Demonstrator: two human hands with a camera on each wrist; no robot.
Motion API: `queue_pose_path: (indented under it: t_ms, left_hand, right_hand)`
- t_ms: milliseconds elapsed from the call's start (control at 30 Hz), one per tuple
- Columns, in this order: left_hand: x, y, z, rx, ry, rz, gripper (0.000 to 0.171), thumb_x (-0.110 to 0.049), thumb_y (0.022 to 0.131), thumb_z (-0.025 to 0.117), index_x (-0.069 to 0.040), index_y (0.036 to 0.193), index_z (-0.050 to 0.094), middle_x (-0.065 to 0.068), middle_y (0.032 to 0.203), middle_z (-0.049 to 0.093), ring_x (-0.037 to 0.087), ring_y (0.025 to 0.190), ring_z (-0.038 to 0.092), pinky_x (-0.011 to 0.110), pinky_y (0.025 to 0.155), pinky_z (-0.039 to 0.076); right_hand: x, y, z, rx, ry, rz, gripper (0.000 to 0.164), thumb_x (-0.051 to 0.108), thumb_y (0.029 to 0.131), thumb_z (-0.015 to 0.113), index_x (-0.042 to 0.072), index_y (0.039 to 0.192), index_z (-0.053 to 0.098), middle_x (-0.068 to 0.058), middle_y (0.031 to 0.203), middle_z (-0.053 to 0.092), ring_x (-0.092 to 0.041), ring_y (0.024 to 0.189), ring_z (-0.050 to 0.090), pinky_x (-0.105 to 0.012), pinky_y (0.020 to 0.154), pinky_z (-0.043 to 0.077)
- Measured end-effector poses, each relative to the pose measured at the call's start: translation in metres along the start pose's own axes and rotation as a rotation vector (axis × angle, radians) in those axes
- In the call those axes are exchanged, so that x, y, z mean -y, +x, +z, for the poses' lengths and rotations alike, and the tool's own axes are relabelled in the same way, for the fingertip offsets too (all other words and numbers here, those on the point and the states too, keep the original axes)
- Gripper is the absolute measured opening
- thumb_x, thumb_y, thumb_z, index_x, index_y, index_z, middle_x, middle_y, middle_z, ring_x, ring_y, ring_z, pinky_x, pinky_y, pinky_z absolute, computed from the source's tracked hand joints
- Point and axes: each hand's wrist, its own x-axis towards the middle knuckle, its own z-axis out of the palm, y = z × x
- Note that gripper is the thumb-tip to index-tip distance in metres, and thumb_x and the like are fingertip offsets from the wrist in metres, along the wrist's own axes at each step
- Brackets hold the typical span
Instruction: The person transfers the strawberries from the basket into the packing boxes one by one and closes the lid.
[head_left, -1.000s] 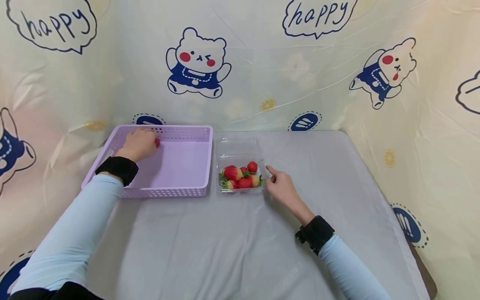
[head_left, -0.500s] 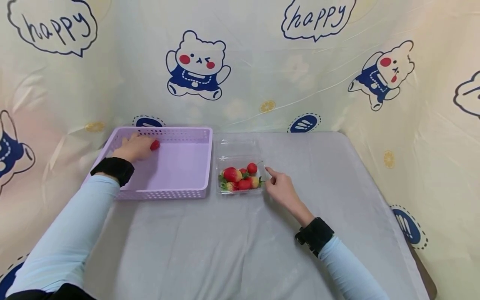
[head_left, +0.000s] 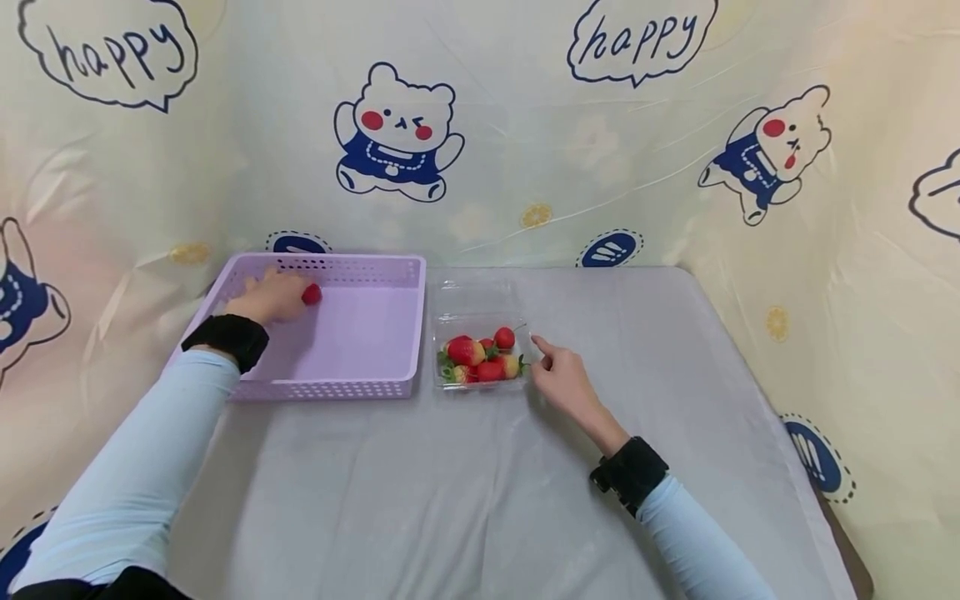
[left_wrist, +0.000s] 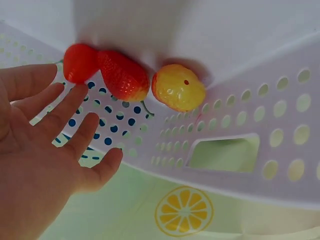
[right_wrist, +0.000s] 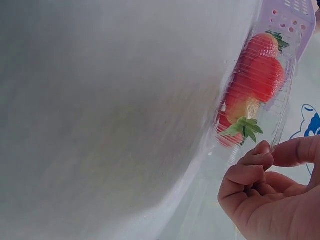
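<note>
In the left part of a lilac plastic basket (head_left: 322, 389), my left hand (head_left: 266, 296) hovers with its fingers loosely spread, holding nothing. Right by the fingertips in the left wrist view lies a smooth red fruit (left_wrist: 80, 63). Beside it are a strawberry (left_wrist: 123, 76) with a yellowish end and a round yellow-and-red fruit (left_wrist: 179, 87). My right hand (head_left: 564, 379) pinches the right edge of a clear plastic box (head_left: 474, 293) between thumb and index finger. Several strawberries (head_left: 465, 350) with green leaves and a cherry-like fruit (head_left: 504, 337) with a stem fill the box, its lid tipped back.
Basket and box stand side by side at the back of a table (head_left: 420, 500) covered in grey cloth. A printed curtain (head_left: 495, 150) hangs directly behind and along both sides. The basket's end wall has a handle slot (left_wrist: 225, 154).
My left hand has shifted slightly left and let go of a red fruit, which now shows more fully beside the fingers. My right hand keeps its pinch on the box.
</note>
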Motion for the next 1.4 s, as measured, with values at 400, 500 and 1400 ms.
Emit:
queue_pose_path:
  t_ms: [400, 500, 1400]
  left_hand:
    - [-0.008, -0.001, -0.001, -0.003, 0.008, -0.006, 0.029, -0.011, 0.101, 0.059, 0.006, 0.123, 0.065, 0.043, 0.136, 0.052, 0.067, 0.127, 0.037, 0.091, 0.101, 0.007]
    - [-0.008, -0.001, -0.001, -0.012, 0.011, 0.007, 0.025, -0.010, 0.100, 0.058, 0.006, 0.118, 0.065, 0.042, 0.129, 0.057, 0.066, 0.122, 0.043, 0.093, 0.099, 0.008]
    - [-0.019, 0.004, 0.003, -0.006, -0.037, 0.058, 0.018, -0.008, 0.090, 0.080, 0.002, 0.100, 0.070, 0.014, 0.089, 0.066, 0.037, 0.086, 0.059, 0.053, 0.079, 0.051]
  right_hand:
    - [-0.002, -0.001, 0.000, 0.007, 0.001, 0.000, 0.056, 0.005, 0.094, 0.050, -0.003, 0.150, 0.054, 0.003, 0.057, 0.033, -0.014, 0.050, 0.026, -0.028, 0.052, 0.028]
    - [-0.003, 0.000, 0.000, 0.008, 0.003, -0.004, 0.056, 0.005, 0.095, 0.050, -0.003, 0.150, 0.054, 0.002, 0.057, 0.033, -0.014, 0.050, 0.026, -0.029, 0.052, 0.028]
    - [-0.001, 0.000, -0.001, 0.000, 0.009, -0.014, 0.058, 0.002, 0.093, 0.050, -0.003, 0.150, 0.054, 0.004, 0.056, 0.032, -0.012, 0.050, 0.025, -0.028, 0.051, 0.028]
